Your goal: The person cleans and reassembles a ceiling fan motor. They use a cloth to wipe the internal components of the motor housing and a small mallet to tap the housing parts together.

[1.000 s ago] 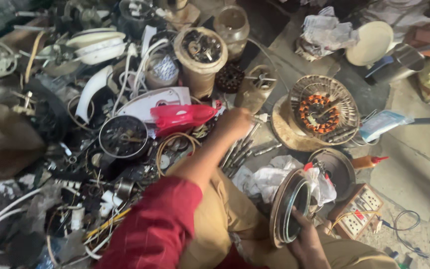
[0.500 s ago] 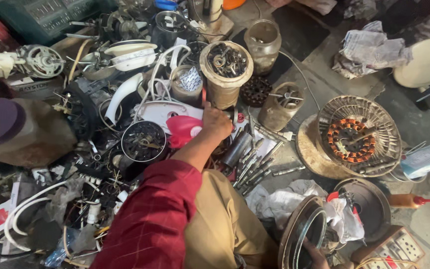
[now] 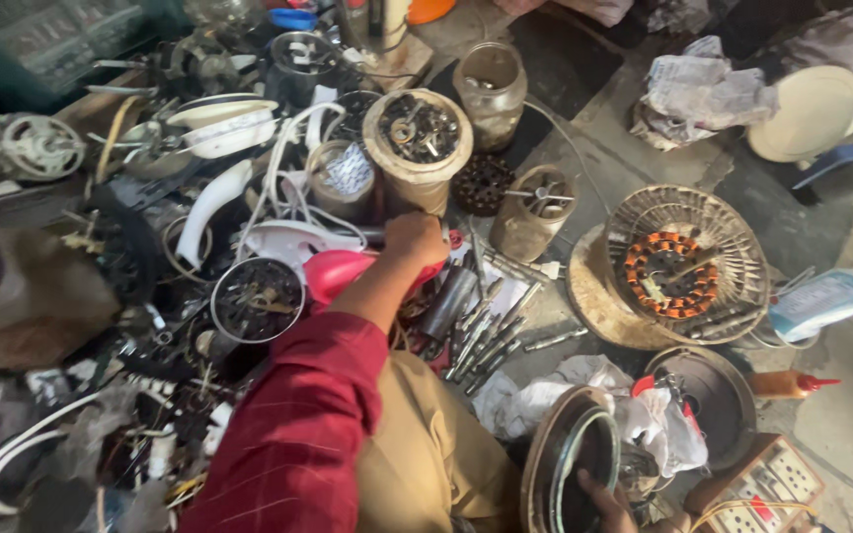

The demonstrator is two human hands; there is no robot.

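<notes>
My left hand, on a red-sleeved arm, reaches forward and is closed in a fist beside a tall tin full of small metal parts. A thin tool with a dark shaft and a red end sticks out on both sides of the fist. Just under the hand lies a pink plastic housing. At the bottom edge my right hand grips the rim of a round metal motor cover that stands on edge by my knee.
A wire fan guard with an orange-wound stator lies on the right. Loose tools are spread by my knee. A bowl of scrap, white cables, jars and a socket board crowd the floor.
The view has shifted to the right and closer. My left hand moved forward from above the pink housing to the foot of the tall tin. My right hand stays on the cover.
</notes>
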